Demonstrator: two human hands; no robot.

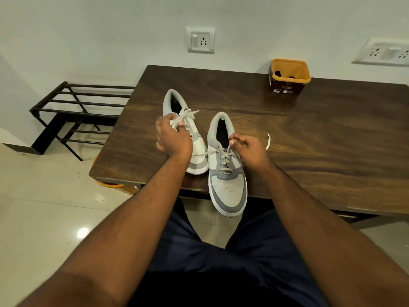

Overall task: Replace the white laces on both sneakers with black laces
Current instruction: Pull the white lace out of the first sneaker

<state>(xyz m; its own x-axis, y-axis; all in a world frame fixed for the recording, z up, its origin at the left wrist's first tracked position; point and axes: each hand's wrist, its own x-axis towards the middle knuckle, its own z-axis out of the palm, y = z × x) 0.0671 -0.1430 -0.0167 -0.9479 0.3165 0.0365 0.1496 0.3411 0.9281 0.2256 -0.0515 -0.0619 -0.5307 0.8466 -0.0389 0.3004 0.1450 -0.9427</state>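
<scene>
The left hand (pixel 171 135) grips a bunch of white lace (pixel 184 116) over the far sneaker (pixel 183 129), while the right hand (pixel 250 145) pinches the lace of the near sneaker (pixel 228 173) beside it. Both sneakers on the tabletop (pixel 309 134) look only partly unlaced, and no black lace is threaded; dark items, possibly the black laces, sit in the yellow tub (pixel 290 78) well beyond the near sneaker.

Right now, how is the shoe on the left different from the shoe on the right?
The left sneaker sits farther back, fully on the table; the right sneaker is nearer, its toe poking past the table edge. The left hand covers the left sneaker's middle and grips a bunch of its white lace; the right hand pinches a lace at the right sneaker's top eyelets, its lower lacing showing. Both are grey and white, with white laces.
</scene>
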